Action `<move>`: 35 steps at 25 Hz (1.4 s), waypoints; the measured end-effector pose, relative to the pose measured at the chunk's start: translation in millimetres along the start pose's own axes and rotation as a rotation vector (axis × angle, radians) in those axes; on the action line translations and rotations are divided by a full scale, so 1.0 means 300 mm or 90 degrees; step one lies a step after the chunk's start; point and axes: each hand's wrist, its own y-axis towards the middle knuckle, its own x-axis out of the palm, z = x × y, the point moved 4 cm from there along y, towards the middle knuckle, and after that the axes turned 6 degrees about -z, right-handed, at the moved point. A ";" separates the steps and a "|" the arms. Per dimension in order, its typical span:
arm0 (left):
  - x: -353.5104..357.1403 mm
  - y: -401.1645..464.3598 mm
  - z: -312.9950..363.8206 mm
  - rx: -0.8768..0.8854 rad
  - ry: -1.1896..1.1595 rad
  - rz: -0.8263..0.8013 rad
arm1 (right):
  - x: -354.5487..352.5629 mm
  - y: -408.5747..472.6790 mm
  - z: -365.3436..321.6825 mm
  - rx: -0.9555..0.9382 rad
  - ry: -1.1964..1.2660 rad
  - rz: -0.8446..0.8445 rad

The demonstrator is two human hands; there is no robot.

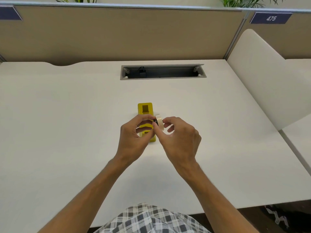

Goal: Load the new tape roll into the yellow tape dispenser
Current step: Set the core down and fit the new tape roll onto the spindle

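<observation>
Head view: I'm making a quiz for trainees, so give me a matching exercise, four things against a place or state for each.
Things:
1. tape roll
2. dispenser
3. cable slot
4. sign

Places or states:
A. on the partition at far right, reading 475
B. held between both hands
C. lying on the desk, partly behind the hands
D. open, at the back of the desk

Pairs: 1-B, 2-C, 3-D, 4-A

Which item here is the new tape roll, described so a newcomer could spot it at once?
Start at the white desk, then find the yellow tape dispenser lying near its middle, below the grey cable slot. Both hands meet just above the dispenser's near half; the tape roll is the small cream ring between the left hand and right hand, the only pale round thing there, with a black hub at its left face.
</observation>
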 end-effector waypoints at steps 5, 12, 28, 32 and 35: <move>0.007 0.006 0.007 0.015 0.069 -0.018 | -0.002 -0.004 -0.002 -0.010 0.005 0.002; 0.017 0.013 -0.013 0.012 0.074 -0.032 | 0.001 -0.001 0.007 0.000 0.013 0.006; 0.001 0.045 -0.106 -0.009 0.162 -0.044 | 0.118 0.028 0.037 0.082 0.003 -0.095; -0.003 0.064 -0.150 -0.030 0.157 -0.055 | 0.161 0.044 0.050 0.096 0.009 -0.108; -0.012 0.084 -0.175 -0.035 0.163 -0.058 | 0.192 0.063 0.058 0.113 0.013 -0.111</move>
